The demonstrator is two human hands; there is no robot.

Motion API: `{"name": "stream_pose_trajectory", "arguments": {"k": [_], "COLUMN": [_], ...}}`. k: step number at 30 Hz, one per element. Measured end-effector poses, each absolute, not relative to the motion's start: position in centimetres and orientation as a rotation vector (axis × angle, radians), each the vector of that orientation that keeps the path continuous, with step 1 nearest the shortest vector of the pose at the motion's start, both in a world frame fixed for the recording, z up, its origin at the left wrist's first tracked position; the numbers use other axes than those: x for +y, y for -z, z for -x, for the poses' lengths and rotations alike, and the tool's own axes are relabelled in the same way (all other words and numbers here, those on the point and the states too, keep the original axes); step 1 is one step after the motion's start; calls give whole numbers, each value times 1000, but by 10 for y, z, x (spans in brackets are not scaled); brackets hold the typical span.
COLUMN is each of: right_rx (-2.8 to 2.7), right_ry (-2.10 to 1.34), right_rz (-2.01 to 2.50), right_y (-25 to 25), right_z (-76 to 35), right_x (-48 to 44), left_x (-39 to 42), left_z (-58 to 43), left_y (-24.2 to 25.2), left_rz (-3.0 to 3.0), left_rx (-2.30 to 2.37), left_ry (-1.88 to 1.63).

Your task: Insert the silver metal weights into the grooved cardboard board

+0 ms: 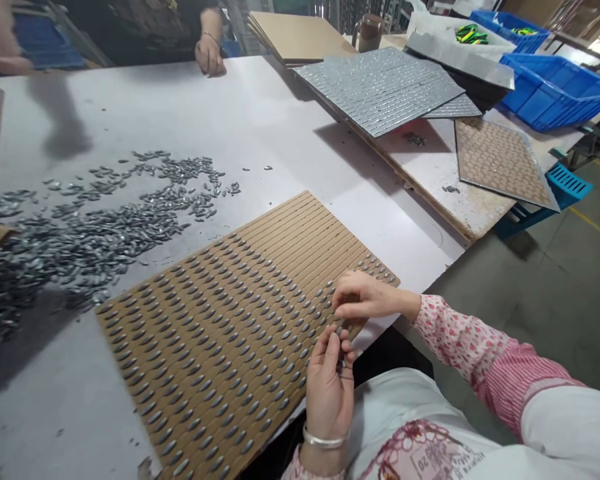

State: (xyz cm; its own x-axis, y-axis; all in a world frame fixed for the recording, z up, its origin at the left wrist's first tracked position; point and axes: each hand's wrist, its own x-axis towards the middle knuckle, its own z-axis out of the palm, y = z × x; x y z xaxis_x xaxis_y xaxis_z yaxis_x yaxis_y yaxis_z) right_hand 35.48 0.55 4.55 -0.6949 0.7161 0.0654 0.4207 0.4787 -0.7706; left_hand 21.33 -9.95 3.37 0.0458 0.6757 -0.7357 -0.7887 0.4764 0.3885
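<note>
A brown corrugated cardboard sheet (285,233) lies aslant on the table before me. Rows of small grey spindle-shaped metal pieces (195,380) sit in its grooves, and the far right part shows bare grooves. My left hand (330,380), palm up with a bangle at the wrist, is closed around several of the same pieces at the sheet's near edge. Over the sheet's right part, my right hand (363,295) is bent with thumb and fingers together, close to the pieces there. Whatever is between its fingertips is hidden. A large heap of loose pieces (105,233) spreads at the left.
Across the table (260,120) rests another person's hand (210,55); a blurred arm (0,40) is at upper left. At right, a side table holds filled silvery sheets (380,87), a brown patterned sheet (503,157), cardboard sheets (300,37) and blue crates (555,90).
</note>
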Motion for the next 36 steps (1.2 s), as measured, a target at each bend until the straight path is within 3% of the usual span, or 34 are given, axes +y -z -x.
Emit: {"name": "stream_pose_trajectory", "arguments": {"k": [7,14,24,27,33,36], "right_rx": [-2206,-2176,-2263,-2197,-2244,-2256], "right_ry": [-1221,-750,-440,-543,-1176,-1225], "right_rz": [970,1436,1632,1524,900,863], "right_y": [-49,-27,-19,-24,-52,-58], "right_z": [-359,-371,-360,-363,-366,-363], "right_x": [-10,31,31,25,-2,-15], "left_x": [-95,-98,-101,-101,-100,-99], "left_z": [-218,-215,-215,-215,-217,-219], "left_y": [-33,-41,-39,-38,-33,-31], "left_rz": [12,148,173,161,155,168], "left_rx": [1080,986,917,912,936,961], "left_ry": [-1164,-1029,-1022,-1052,-1080,-1126]}}
